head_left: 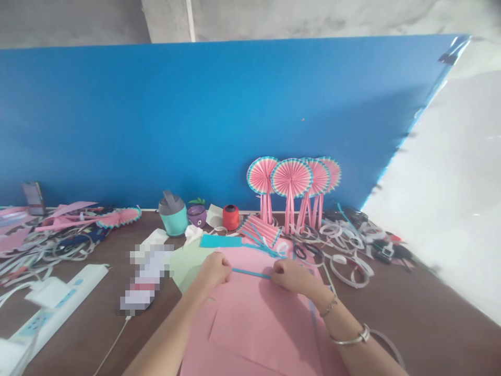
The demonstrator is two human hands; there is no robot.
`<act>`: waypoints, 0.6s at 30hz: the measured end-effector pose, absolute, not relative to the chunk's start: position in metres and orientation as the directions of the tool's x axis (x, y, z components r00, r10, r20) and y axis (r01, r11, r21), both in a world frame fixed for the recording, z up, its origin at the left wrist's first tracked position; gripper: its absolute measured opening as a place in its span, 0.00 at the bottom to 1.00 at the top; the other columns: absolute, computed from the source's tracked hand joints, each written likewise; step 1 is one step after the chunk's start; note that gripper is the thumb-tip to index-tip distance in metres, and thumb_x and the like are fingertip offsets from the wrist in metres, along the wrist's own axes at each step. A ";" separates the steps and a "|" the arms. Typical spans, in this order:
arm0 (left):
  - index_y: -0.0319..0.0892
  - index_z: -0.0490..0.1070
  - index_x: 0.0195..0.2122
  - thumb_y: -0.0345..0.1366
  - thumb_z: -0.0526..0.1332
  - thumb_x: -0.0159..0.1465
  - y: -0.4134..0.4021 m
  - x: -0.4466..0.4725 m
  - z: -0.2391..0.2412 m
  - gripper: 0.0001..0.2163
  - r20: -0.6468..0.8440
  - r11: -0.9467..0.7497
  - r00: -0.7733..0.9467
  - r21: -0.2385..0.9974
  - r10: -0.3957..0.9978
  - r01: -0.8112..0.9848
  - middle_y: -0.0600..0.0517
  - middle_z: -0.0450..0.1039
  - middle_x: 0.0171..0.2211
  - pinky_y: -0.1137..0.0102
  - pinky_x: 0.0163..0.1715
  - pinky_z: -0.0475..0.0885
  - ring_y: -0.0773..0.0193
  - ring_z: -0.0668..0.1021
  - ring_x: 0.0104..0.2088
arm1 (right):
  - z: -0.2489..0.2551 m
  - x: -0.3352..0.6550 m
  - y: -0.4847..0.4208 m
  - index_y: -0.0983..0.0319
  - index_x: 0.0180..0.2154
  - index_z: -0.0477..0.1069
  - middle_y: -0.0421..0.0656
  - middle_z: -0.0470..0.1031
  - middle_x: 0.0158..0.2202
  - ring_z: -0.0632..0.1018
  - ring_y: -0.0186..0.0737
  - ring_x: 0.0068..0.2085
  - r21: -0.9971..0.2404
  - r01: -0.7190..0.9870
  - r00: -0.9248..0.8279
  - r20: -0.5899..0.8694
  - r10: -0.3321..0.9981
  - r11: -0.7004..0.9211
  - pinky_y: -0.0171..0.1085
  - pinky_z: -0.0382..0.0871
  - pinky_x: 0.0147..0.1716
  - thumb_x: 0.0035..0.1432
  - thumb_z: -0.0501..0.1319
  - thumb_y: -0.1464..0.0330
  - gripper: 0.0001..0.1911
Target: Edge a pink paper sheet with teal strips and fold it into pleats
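A narrow blue paper strip (251,272) stretches between my two hands over pink paper sheets (254,324). My left hand (216,267) pinches its left end, and my right hand (288,273) pinches its right end with curled fingers. Just beyond the hands lie a wider blue paper piece (221,241) and a pleated pink paper (260,231) with thin blue strips beside it. Pale green paper (190,263) shows under the left side. Scissors (303,252) rest past my right hand, their blades partly hidden.
Several round pink paper fans (291,178) lean against the blue partition (176,120). A teal cup (173,215), a purple pot (197,215) and a red thread spool (231,217) stand at the back. White tape rings (349,270) lie right; a power strip (58,303) lies left.
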State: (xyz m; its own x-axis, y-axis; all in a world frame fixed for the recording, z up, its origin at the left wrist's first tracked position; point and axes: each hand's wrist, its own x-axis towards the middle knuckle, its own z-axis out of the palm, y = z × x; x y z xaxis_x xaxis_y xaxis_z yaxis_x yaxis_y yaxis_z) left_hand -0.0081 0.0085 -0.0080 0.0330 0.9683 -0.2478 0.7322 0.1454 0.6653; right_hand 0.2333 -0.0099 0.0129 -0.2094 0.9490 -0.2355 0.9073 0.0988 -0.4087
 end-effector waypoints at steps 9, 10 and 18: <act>0.41 0.72 0.18 0.25 0.57 0.50 0.007 -0.004 -0.005 0.08 -0.194 0.099 0.021 0.586 0.981 0.804 0.50 0.77 0.21 0.73 0.26 0.66 0.62 0.78 0.26 | 0.014 0.234 -0.010 0.61 0.21 0.60 0.36 0.62 0.20 0.64 0.31 0.24 -0.448 0.893 -0.186 -0.279 0.942 0.043 0.33 0.49 0.24 0.54 0.59 0.69 0.12; 0.41 0.71 0.17 0.25 0.57 0.50 0.006 -0.004 -0.004 0.08 -0.190 0.092 0.025 0.581 0.982 0.809 0.50 0.77 0.21 0.72 0.26 0.66 0.62 0.78 0.26 | 0.014 0.234 -0.010 0.61 0.21 0.60 0.36 0.62 0.20 0.64 0.31 0.24 -0.448 0.893 -0.188 -0.284 0.940 0.043 0.33 0.49 0.24 0.54 0.59 0.68 0.12; 0.42 0.70 0.16 0.24 0.57 0.48 0.005 -0.003 -0.001 0.08 -0.169 0.073 0.027 0.553 0.985 0.830 0.50 0.77 0.21 0.73 0.24 0.64 0.62 0.78 0.26 | 0.014 0.236 -0.010 0.62 0.23 0.66 0.37 0.66 0.23 0.66 0.32 0.26 -0.445 0.895 -0.191 -0.295 0.936 0.042 0.33 0.51 0.25 0.54 0.59 0.67 0.09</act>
State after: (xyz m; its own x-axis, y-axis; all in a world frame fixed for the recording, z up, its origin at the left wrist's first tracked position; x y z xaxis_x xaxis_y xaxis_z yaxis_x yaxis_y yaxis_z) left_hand -0.0033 0.0053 -0.0013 0.0267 0.9852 -0.1694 0.8299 0.0726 0.5531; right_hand 0.2355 -0.0104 0.0136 -0.1908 0.9364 -0.2946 0.8945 0.0423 -0.4450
